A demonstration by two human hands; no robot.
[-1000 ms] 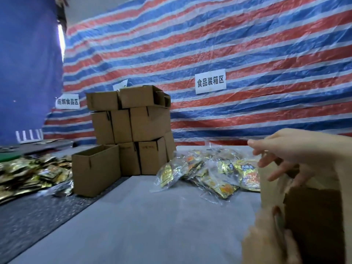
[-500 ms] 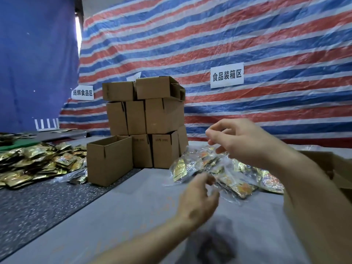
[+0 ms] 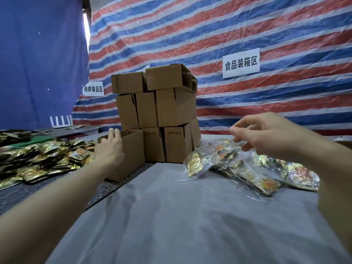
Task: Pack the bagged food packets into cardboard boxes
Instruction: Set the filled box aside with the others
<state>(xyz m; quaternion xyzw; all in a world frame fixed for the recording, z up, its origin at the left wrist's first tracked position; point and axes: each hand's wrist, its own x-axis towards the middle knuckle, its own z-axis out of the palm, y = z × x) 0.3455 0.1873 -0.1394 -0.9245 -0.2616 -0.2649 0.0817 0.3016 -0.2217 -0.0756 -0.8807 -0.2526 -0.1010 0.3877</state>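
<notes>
I watch the left hand (image 3: 109, 147) at the open brown cardboard box (image 3: 129, 162), which stands on the dark speckled mat (image 3: 22, 195) in front of the stack of closed brown cardboard boxes (image 3: 158, 105). Its fingers are nearly straight and lie on the near wall of the box, with the tips at the rim. I cannot see if the thumb hooks anything.

The right hand (image 3: 266, 136) hangs above the clear plastic bags of gold and orange food packets (image 3: 238, 166). Its fingers are loosely bent and it holds nothing. These bags lie in a heap on the grey cloth table (image 3: 190, 216), well apart from the open box. A second heap of loose gold packets (image 3: 38, 161) lies left of the box.

I judge that the step is to bring this box nearer to the bags. To do it well, I would grip the rim firmly with fingers inside and thumb outside, then slide the box and not lift it, because the thin wall can bend. I would keep it away from the stack, which leans a little and can fall. The right hand should take one bag by its middle, since the plastic is slippery.
</notes>
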